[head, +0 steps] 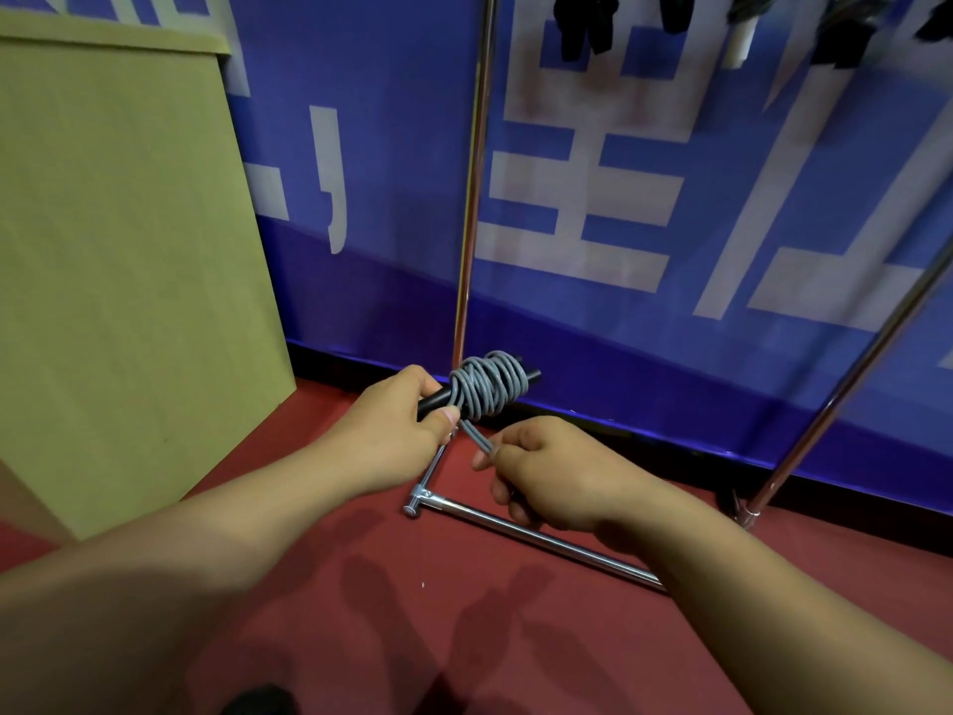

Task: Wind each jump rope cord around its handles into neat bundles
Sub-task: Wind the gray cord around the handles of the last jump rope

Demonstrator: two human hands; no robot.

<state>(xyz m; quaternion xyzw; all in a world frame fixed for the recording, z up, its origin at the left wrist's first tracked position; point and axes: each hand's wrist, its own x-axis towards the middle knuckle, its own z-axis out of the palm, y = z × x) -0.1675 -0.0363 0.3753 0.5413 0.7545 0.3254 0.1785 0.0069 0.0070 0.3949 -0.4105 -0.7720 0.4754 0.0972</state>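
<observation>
So the person's basically at the tail end of this bundle. The left hand (399, 425) is wrapped around the black handles (528, 378), thumb pressing down right where the coil starts, and the grey cord (487, 387) is already stacked up in a fat wad of turns around the middle of them. The whole bundle is held in the air just in front of the chrome rack pole (472, 198). The right hand (541, 474) is just below and to the right of the handles, fingers curled and pinching the last short doubled bit of cord, pulled fairly taut.

Looks like what's left is the finishing bit: that loose end probably needs to be tucked under a turn or pulled snug so it doesn't spring loose. Wraps overlap, so a gentle tug seems smarter than yanking.

Room-wise, the blue banner (670, 224) is right behind the handles, the rack's floor bar (541, 539) sits under the right hand, and a cardboard box (118, 250) is off to the left. The open space is toward the person, over the red carpet (387, 585)
</observation>
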